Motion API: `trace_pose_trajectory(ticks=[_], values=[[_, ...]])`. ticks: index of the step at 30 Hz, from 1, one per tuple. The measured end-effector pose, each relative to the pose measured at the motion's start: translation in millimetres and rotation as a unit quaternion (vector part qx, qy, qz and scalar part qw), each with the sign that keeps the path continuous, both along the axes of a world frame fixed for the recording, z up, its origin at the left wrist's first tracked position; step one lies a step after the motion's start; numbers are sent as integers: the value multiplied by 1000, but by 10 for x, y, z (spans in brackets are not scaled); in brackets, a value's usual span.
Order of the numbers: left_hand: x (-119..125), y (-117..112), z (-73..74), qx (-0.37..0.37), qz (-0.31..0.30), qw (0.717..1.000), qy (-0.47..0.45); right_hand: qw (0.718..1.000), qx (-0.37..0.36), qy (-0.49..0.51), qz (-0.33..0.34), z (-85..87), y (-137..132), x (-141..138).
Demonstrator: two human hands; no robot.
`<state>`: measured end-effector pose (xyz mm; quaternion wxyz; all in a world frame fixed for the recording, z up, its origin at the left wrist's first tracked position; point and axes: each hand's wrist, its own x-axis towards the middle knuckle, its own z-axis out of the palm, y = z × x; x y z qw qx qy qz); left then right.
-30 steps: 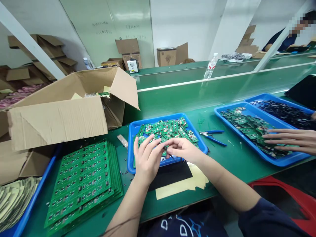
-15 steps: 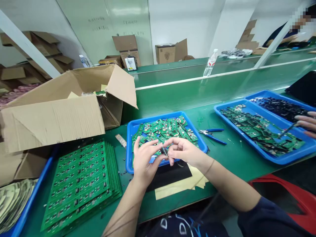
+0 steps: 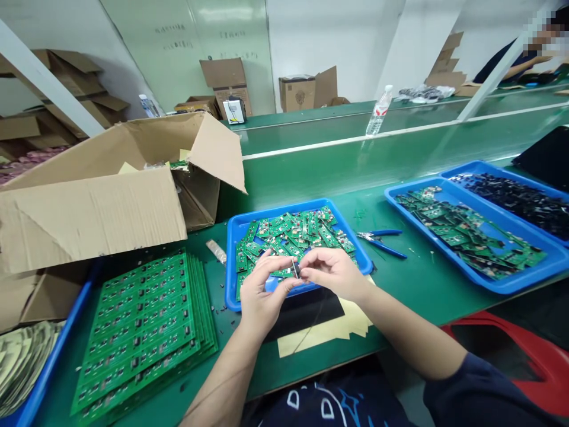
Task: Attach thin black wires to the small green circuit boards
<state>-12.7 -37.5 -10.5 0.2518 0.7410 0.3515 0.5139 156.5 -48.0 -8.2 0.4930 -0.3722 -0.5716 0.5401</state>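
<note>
**A:** Both forearms reach in over the bench, and the left hand is curled, fingers closed up just above the blue tray.

**B:** The right hand comes in from the other side in a narrow pinch, its fingertips almost meeting the left hand's.

**A:** And there, gripped between the two, is a tiny dark component, too small to make out exactly, held right over the tray.

**B:** Beneath it, a heap of green circuit boards fills that tray.

**A:** Blue-handled pliers lie off to the right, with neither hand on them.
</note>
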Motion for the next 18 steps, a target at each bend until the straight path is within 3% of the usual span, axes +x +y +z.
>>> trace_pose_trajectory(ticks=[4, 9, 14, 18], values=[[9, -19, 5, -4, -28, 999, -32, 1000, 7, -14, 26, 33, -8, 58], [-6, -23, -4, 29, -72, 997, -24, 993, 90, -67, -37, 78, -58, 50], [-6, -29, 12, 44, -87, 995, -2, 937, 291, -152, -121, 131, -87, 45], [-8, -20, 28, 41, -91, 995, 13, 893, 368, -198, -168, 142, -96, 44]])
